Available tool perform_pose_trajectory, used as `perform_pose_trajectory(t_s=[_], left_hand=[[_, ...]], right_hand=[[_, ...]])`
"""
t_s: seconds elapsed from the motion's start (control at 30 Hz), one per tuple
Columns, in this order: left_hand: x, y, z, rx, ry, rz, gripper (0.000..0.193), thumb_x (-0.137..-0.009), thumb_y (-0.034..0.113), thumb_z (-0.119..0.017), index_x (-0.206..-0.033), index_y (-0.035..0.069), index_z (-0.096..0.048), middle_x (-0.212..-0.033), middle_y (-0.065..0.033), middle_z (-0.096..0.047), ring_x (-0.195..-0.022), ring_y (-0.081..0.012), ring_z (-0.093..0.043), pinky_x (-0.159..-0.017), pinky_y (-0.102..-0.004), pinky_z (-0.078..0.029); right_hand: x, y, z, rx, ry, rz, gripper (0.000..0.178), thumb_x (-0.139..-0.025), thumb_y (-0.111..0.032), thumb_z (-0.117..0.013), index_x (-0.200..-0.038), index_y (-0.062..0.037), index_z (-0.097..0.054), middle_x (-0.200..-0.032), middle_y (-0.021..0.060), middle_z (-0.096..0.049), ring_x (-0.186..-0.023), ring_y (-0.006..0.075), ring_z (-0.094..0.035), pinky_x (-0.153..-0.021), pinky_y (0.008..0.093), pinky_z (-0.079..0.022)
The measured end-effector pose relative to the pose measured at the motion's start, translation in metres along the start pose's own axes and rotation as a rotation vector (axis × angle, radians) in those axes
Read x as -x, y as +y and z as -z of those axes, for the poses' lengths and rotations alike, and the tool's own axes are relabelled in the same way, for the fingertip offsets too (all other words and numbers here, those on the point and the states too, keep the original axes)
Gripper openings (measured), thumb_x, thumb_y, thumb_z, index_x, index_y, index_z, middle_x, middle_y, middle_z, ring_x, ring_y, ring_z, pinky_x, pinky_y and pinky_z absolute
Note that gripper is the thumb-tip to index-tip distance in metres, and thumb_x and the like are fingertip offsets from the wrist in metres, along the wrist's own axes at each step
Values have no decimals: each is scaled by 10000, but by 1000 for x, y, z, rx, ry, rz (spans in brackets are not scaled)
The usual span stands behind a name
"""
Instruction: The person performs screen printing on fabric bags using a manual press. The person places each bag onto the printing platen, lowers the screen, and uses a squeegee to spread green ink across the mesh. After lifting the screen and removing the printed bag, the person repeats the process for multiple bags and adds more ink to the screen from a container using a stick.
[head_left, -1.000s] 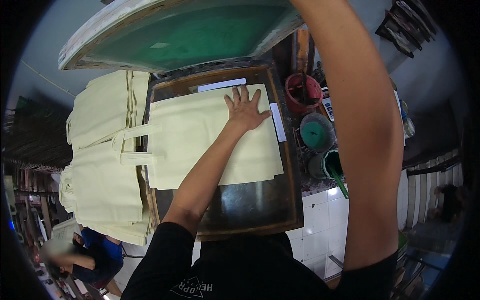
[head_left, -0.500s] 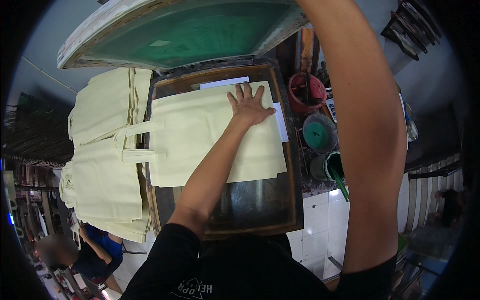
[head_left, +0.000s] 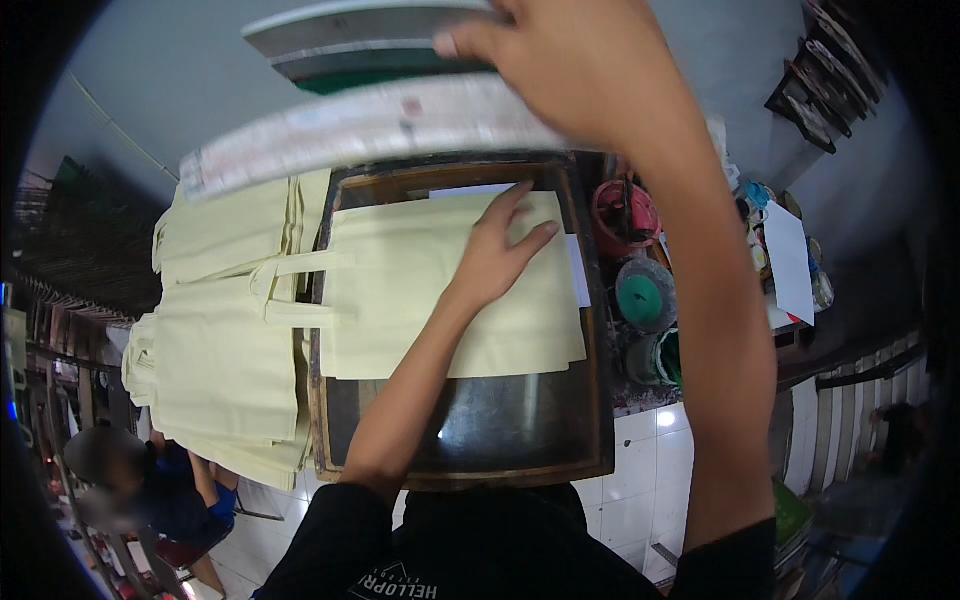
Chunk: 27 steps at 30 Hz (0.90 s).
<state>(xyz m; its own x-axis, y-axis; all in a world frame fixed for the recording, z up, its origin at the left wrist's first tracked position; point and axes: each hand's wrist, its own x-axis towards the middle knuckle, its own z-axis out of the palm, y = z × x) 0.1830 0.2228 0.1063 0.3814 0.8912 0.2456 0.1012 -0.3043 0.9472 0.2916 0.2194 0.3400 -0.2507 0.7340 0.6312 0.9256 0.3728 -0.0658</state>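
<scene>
On the shirt (head_left: 470,545), white lettering (head_left: 400,586); left hand (head_left: 495,258) over bag (head_left: 400,290).

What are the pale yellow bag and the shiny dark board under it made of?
The bag looks like matte cloth: soft wrinkles, floppy handles. The board may have a glass or glossy plastic top: it reflects light. Its brown rim may be wood.
</scene>
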Motion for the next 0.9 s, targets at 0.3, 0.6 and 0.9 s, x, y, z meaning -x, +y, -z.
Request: perform_pose_trajectory(t_s=[0.3, 0.6, 0.9], left_hand=[[253, 2, 58, 656, 147, 488, 228, -999, 145, -643, -1047, -73, -691, -898, -199, -752, -779, -242, -725, -779, -358, -574], [277, -36, 41, 669, 191, 736, 227, -992, 167, -654, -965, -57, -682, -832, -162, -732, -650, -189, -700, -678, -317, -564], [274, -31, 38, 625, 198, 746, 250, -976, 164, -672, -970, -86, -660, -776, -167, -709, -605, -190, -679, -640, -313, -557]], right_hand=[[223, -64, -91, -320, -105, 89, 220, -909, -253, -714, -980, -54, -650, -860, 104, -665, -744, 289, -652, -628, 396, -529], [227, -63, -120, -319, -372, 87, 240, -909, -288, -711, -870, -69, -621, -771, 84, -650, -737, 285, -651, -595, 413, -516], [260, -94, -131, -279, -328, 104, 216, -917, -255, -702, -842, -80, -601, -697, 97, -627, -677, 292, -653, -557, 422, -516]])
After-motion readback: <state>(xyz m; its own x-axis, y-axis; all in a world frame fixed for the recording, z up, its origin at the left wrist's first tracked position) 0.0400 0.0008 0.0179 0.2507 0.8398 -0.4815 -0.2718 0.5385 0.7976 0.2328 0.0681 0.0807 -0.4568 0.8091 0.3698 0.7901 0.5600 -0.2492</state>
